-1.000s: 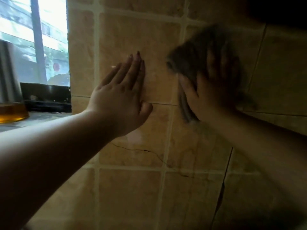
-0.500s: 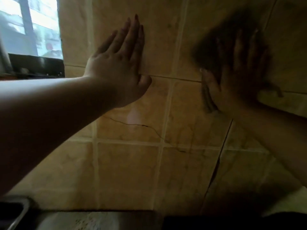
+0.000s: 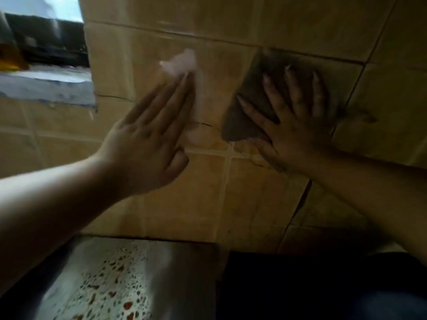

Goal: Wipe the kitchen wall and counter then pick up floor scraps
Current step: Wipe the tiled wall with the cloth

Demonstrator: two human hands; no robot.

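Note:
The tan tiled kitchen wall (image 3: pixel 265 192) fills most of the view. My right hand (image 3: pixel 298 118) lies flat with spread, straight fingers on a dark grey cloth (image 3: pixel 245 116), pressing it against the wall right of centre. My left hand (image 3: pixel 152 132) rests flat on the tiles to the left of the cloth, fingers straight and together, holding nothing. The speckled counter (image 3: pixel 111 280) shows below the wall at lower left. No floor is in view.
A window ledge (image 3: pixel 46 86) and dark window frame (image 3: pixel 46 40) sit at the upper left, with an amber container (image 3: pixel 9 56) at the edge. A thin crack (image 3: pixel 201 123) runs across the tile between my hands. Dark space lies at lower right.
My view has tipped downward, bringing the counter into sight. My right hand and the cloth have slid down and left across the wall. My left hand stays flat on the tiles.

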